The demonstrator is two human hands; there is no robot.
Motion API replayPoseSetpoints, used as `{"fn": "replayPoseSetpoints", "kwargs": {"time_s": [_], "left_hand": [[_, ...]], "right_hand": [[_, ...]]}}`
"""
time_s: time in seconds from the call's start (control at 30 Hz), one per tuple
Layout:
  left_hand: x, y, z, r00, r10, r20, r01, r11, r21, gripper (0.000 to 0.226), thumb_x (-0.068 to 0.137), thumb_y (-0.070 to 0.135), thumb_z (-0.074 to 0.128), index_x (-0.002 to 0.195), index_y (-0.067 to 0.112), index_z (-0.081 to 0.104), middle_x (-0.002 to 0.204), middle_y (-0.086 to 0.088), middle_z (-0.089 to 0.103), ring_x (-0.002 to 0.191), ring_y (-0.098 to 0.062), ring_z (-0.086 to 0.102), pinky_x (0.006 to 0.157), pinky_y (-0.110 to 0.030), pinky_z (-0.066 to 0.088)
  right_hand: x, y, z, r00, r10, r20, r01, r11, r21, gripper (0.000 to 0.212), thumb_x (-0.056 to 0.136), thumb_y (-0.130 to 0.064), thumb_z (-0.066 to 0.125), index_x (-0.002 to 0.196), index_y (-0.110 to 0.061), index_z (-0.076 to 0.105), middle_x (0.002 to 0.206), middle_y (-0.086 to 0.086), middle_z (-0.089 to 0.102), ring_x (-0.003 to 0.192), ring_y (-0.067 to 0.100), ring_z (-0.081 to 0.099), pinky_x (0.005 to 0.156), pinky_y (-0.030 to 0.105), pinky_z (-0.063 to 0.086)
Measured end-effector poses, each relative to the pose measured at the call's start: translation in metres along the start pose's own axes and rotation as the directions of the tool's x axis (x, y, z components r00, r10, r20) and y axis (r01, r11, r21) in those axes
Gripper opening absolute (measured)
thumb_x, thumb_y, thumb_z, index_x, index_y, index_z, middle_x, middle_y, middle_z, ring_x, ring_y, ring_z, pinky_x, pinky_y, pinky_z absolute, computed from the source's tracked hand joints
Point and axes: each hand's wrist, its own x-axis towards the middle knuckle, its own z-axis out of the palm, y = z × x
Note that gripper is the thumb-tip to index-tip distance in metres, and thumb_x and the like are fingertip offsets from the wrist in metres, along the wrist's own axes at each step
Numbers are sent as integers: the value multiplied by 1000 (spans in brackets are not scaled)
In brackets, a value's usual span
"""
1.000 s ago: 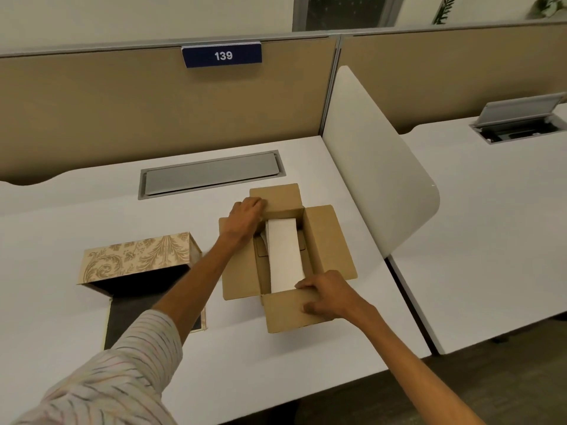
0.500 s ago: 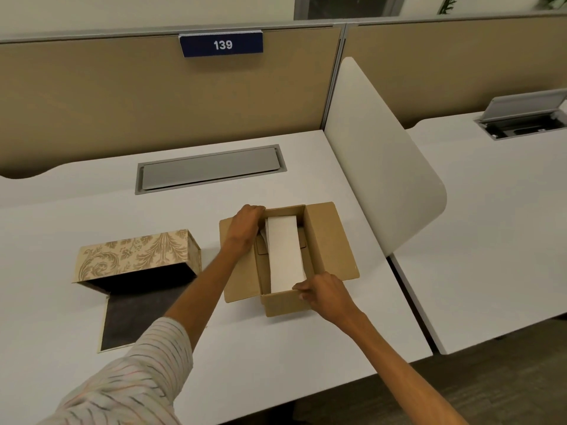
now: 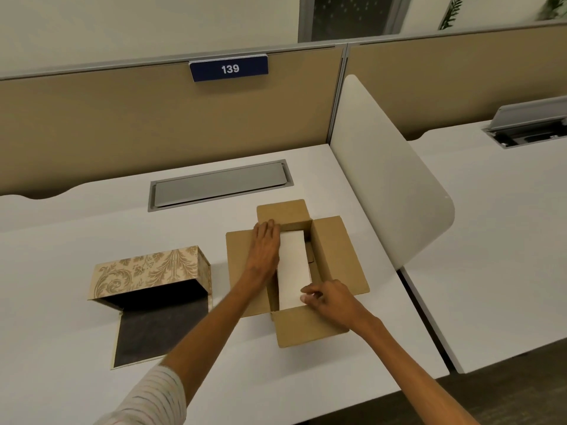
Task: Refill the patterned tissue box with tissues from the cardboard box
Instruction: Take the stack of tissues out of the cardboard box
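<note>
An open cardboard box (image 3: 336, 256) sits on the white desk with its four flaps spread out. Inside lies a white stack of tissues (image 3: 293, 265), lengthwise. My left hand (image 3: 264, 250) rests flat along the stack's left side, fingers toward the far end of the box. My right hand (image 3: 329, 297) is at the near end of the stack, fingertips touching its near edge. To the left lies the patterned tissue box (image 3: 147, 271), tipped on its side, its dark inside showing and its dark lid flap (image 3: 156, 335) flat on the desk.
A grey cable hatch (image 3: 219, 185) is set into the desk behind the boxes. A white curved divider panel (image 3: 386, 179) stands right of the cardboard box. A tan partition with a sign "139" (image 3: 229, 68) runs along the back. Another desk lies to the right.
The far and near flaps of the cardboard box have opened outward again. My left hand slid down along the tissue stack's left side, and my right hand moved onto the stack's near end.
</note>
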Motion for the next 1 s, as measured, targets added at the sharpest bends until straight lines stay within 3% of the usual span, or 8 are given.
{"fn": "replayPoseSetpoints", "kwargs": {"time_s": [0.17, 0.3, 0.53, 0.63, 0.87, 1.0], "left_hand": [[-14, 14, 10, 996, -15, 88, 33, 977, -210, 47, 102, 10, 42, 148, 9, 30, 157, -16, 32, 142, -29, 35, 115, -38, 37], [-9, 26, 12, 974, -143, 177, 199, 912, -358, 48, 101, 18, 49, 144, 7, 31, 146, -18, 45, 129, -31, 47, 106, -41, 46], [5, 37, 25, 859, -299, 416, 446, 836, -320, 79, 103, 38, 41, 152, -7, -2, 160, -28, 12, 146, -41, 21, 121, -43, 21], [7, 39, 32, 835, -325, 445, 506, 772, -385, 81, 102, 39, 43, 152, -3, -5, 159, -26, 13, 146, -41, 19, 120, -45, 20], [10, 43, 37, 823, -377, 425, 546, 732, -407, 83, 99, 41, 49, 153, 1, 1, 156, -24, 23, 143, -39, 24, 119, -47, 24], [8, 43, 37, 822, -393, 412, 556, 709, -434, 82, 98, 40, 52, 153, 3, 4, 155, -23, 25, 143, -39, 25, 119, -49, 24]], "right_hand": [[21, -13, 13, 981, 114, -159, -116, 993, -4, 50, 94, -42, 55, 138, -19, 48, 139, 3, 57, 122, 22, 56, 103, 33, 44], [42, -23, 21, 960, 267, -80, -263, 963, 51, 57, 94, -40, 56, 137, -7, 40, 139, 14, 51, 125, 29, 52, 104, 37, 44], [69, -18, 27, 888, 446, 111, -458, 876, 148, 61, 91, -48, 57, 131, -3, 48, 131, 17, 58, 118, 33, 57, 99, 43, 51], [77, -15, 27, 865, 482, 140, -502, 836, 222, 59, 91, -43, 59, 135, -5, 46, 136, 17, 54, 123, 34, 53, 102, 43, 49], [85, -5, 30, 860, 486, 154, -508, 789, 344, 61, 87, -38, 68, 133, -4, 48, 133, 18, 56, 120, 32, 55, 96, 36, 49], [86, -1, 26, 842, 494, 217, -537, 723, 434, 49, 83, -30, 74, 120, -4, 58, 126, 16, 62, 96, 21, 60, 76, 26, 48]]}}
